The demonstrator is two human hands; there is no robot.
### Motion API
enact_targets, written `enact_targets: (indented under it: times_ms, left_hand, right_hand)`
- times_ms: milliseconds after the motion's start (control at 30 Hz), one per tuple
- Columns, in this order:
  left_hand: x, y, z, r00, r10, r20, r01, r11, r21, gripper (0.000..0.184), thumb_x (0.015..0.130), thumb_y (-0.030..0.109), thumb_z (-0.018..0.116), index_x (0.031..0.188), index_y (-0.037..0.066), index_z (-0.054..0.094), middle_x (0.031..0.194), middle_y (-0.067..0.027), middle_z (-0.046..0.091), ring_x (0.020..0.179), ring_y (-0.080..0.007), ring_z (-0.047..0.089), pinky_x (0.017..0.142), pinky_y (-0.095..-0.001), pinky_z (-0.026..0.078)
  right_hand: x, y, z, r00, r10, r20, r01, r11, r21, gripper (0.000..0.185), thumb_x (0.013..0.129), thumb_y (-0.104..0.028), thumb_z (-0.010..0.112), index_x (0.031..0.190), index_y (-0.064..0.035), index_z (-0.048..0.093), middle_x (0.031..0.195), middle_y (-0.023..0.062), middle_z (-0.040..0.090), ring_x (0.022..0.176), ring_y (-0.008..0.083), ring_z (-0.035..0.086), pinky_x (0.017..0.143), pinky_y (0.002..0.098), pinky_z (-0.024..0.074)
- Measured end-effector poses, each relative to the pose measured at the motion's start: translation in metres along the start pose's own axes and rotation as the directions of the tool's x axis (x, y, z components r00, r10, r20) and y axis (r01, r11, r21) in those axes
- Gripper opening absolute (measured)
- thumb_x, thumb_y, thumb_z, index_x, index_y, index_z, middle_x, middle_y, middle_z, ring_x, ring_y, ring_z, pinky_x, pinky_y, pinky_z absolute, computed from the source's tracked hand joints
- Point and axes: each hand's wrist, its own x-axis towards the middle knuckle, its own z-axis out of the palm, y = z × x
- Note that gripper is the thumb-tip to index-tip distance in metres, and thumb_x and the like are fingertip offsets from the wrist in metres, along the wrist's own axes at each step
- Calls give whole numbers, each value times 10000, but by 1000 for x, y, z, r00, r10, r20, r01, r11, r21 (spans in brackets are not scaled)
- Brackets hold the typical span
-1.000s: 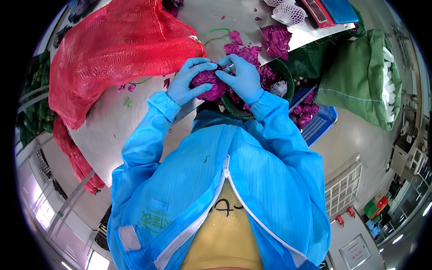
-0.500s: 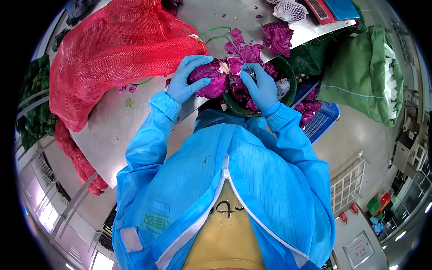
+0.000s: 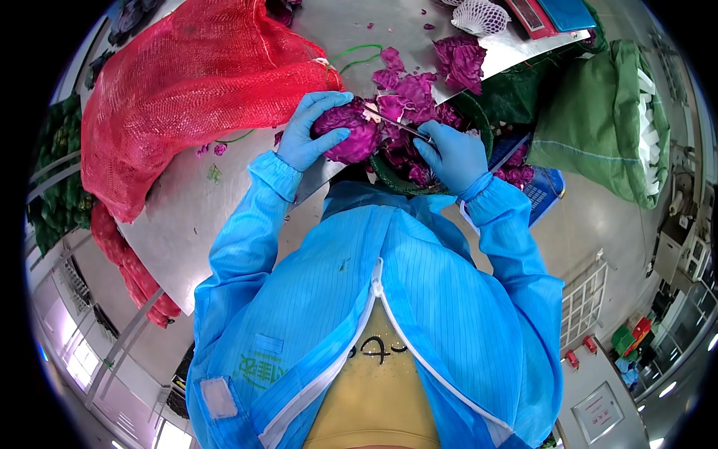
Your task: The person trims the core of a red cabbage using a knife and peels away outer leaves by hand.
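Note:
My left hand (image 3: 311,135), in a blue glove, is wrapped round a head of red cabbage (image 3: 350,137) above the table's front edge. My right hand (image 3: 455,156), gloved too, grips a thin knife (image 3: 400,125) whose blade points left to the pale stem end of the cabbage. Whether the tip cuts in or only touches, I cannot tell. Below and between the hands is a round green basket (image 3: 486,138) with loose purple leaves inside. More cabbage leaves (image 3: 413,93) lie on the metal table just beyond the head.
A full red mesh sack (image 3: 187,90) lies on the metal table (image 3: 187,239) at left. A blue crate (image 3: 550,196) with purple pieces stands low on the right, near a green sack (image 3: 598,127). White foam netting (image 3: 481,18) and a blue-red object (image 3: 566,13) are at the back.
My right hand has moved right and slightly down, and the knife has swung from a steep slant to a flatter one, its tip at the stem end. The left hand holds the cabbage still.

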Motion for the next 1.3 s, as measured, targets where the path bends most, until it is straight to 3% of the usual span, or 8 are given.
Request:
enact_targets:
  times_ms: [400, 567, 733, 833, 867, 933, 1067, 1300]
  left_hand:
    - [-1, -3, 1, 1000, 15, -12, -15, 999, -32, 527, 764, 142, 737, 1257, 81, 558, 1250, -101, 529, 1203, -255, 486, 1060, -363, 372]
    - [0, -3, 0, 1000, -5, -22, 5, 1000, -20, 525, 763, 139, 739, 1254, 81, 563, 1251, -100, 531, 1203, -253, 487, 1059, -362, 371]
    - [-1, -5, -1, 1000, 2, -24, -3, 999, -53, 525, 761, 134, 742, 1252, 75, 564, 1247, -101, 533, 1201, -252, 488, 1058, -364, 371]
    - [0, -8, 1, 1000, 14, -25, -16, 997, -73, 543, 745, 118, 755, 1257, 108, 572, 1240, -86, 514, 1192, -242, 483, 1058, -356, 384]
    - [1, -7, 1, 1000, 14, -24, -15, 999, -48, 541, 746, 119, 755, 1255, 106, 574, 1238, -86, 514, 1190, -242, 483, 1056, -356, 385]
    - [2, -7, 0, 1000, 14, -22, -15, 1000, -22, 538, 747, 121, 755, 1254, 104, 576, 1237, -86, 515, 1189, -242, 483, 1054, -356, 385]
    - [2, -8, -1, 1000, -15, -7, 15, 1000, -19, 540, 749, 130, 755, 1257, 103, 572, 1230, -89, 509, 1187, -245, 484, 1053, -356, 388]
    - [1, -8, 1, 999, -36, -23, 35, 999, -37, 549, 746, 154, 770, 1254, 101, 569, 1238, -93, 480, 1174, -246, 495, 1039, -358, 409]
  right_hand:
    - [12, -2, 3, 999, -17, 48, 25, 983, -183, 204, 880, -303, 592, 970, -123, 557, 774, 79, 626, 688, 291, 631, 542, 401, 471]
    - [14, -2, 6, 983, -164, -84, 104, 870, -483, 206, 858, -332, 605, 969, -161, 570, 693, 43, 543, 606, 227, 590, 505, 370, 441]
    - [18, 2, 3, 940, -237, -244, 62, 825, -562, 230, 844, -318, 633, 997, -152, 594, 712, 24, 546, 605, 194, 578, 509, 348, 440]
    - [19, -3, 11, 953, 35, -302, -11, 997, 80, 245, 804, -292, 695, 978, -136, 620, 795, 33, 597, 674, 238, 610, 557, 328, 476]
    - [23, -7, 17, 952, 38, -304, -14, 997, 79, 245, 804, -292, 695, 978, -136, 620, 795, 33, 597, 674, 238, 610, 557, 328, 476]
    - [38, -11, 35, 942, 121, -314, 67, 847, 527, 261, 798, -277, 705, 988, -110, 641, 856, 68, 599, 733, 241, 623, 588, 317, 493]
    - [63, -36, 37, 970, 33, -242, 56, 933, 355, 243, 785, -150, 714, 1007, -76, 647, 943, 71, 580, 823, 194, 623, 672, 288, 504]
    - [81, -40, 45, 966, -64, -251, 107, 981, 161, 219, 762, -217, 711, 936, -105, 640, 888, 57, 571, 752, 241, 614, 627, 336, 493]
